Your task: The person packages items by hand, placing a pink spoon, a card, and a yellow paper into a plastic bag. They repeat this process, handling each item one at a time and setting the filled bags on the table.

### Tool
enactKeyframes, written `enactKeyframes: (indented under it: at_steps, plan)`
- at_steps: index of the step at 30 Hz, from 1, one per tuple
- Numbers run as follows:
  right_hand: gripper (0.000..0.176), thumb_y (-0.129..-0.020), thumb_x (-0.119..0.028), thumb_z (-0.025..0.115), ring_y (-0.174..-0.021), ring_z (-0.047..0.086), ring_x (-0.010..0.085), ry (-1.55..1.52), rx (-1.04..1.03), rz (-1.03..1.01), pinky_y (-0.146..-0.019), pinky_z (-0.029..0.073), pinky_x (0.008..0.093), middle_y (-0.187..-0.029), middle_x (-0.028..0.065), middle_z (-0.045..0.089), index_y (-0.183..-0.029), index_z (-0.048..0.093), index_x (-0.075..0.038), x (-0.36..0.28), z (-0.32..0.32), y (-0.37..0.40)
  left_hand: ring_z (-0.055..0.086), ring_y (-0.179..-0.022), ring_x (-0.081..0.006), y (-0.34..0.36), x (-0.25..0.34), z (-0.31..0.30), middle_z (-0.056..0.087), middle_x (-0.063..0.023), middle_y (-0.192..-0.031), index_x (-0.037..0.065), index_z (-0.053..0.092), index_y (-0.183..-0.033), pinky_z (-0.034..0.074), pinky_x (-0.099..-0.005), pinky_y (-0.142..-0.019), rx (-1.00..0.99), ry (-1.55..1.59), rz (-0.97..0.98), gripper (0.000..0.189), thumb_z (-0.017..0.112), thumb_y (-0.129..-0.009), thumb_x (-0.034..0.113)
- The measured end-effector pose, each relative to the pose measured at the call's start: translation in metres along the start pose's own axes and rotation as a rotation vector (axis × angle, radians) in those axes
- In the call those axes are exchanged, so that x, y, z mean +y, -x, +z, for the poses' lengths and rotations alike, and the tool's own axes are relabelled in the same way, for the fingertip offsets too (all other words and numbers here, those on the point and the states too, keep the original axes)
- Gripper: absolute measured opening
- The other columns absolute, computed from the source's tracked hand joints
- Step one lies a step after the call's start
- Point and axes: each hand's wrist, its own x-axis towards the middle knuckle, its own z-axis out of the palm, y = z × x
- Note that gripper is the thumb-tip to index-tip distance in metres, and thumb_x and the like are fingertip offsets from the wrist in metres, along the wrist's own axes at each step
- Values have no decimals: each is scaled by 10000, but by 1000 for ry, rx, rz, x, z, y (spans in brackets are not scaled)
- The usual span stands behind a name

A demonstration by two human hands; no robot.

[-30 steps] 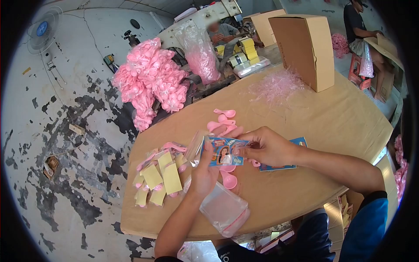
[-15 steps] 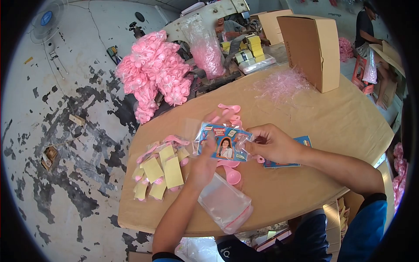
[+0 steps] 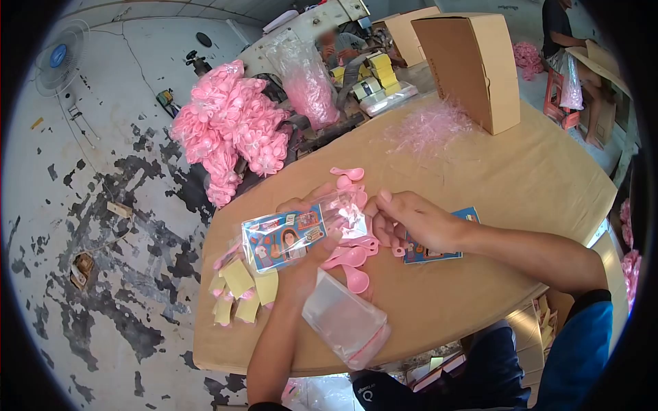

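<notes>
My left hand [image 3: 308, 264] is closed on a clear plastic sleeve with a blue printed card [image 3: 284, 238] inside. The card fills the sleeve's left part, and the see-through right part reaches towards my right hand [image 3: 418, 222]. The fingers of my right hand are curled beside that end; what they hold, if anything, is hidden. Pink scoops [image 3: 355, 257] lie on the table under and between my hands. A second blue card [image 3: 439, 253] lies partly beneath my right hand. In front of my left forearm is a stack of clear plastic sleeves [image 3: 346, 318].
Small packs with yellow cards [image 3: 240, 281] lie at the table's left. Pink shreds [image 3: 435, 130] and a cardboard box [image 3: 473, 72] stand farther back. Behind the table are a large heap of bagged pink pieces [image 3: 233, 116] and a machine. Another person [image 3: 565, 41] sits at the far right.
My left hand has moved left with the sleeved card, which now sits farther from my right hand. The right fingers have left the card's edge and curled beside the sleeve's end.
</notes>
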Motion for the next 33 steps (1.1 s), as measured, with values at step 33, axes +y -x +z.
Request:
enactKeyframes:
  at_steps: [33]
  plan:
    - [143, -920, -98, 514, -591, 529, 91, 607, 284, -182, -560, 436, 269, -666, 42, 585, -951, 616, -3, 12, -57, -15, 598, -1060, -167, -3, -13, -16, 590, -102, -1188, 21, 462, -1255, 510, -314, -916, 190, -174, -135, 487, 696, -829, -11]
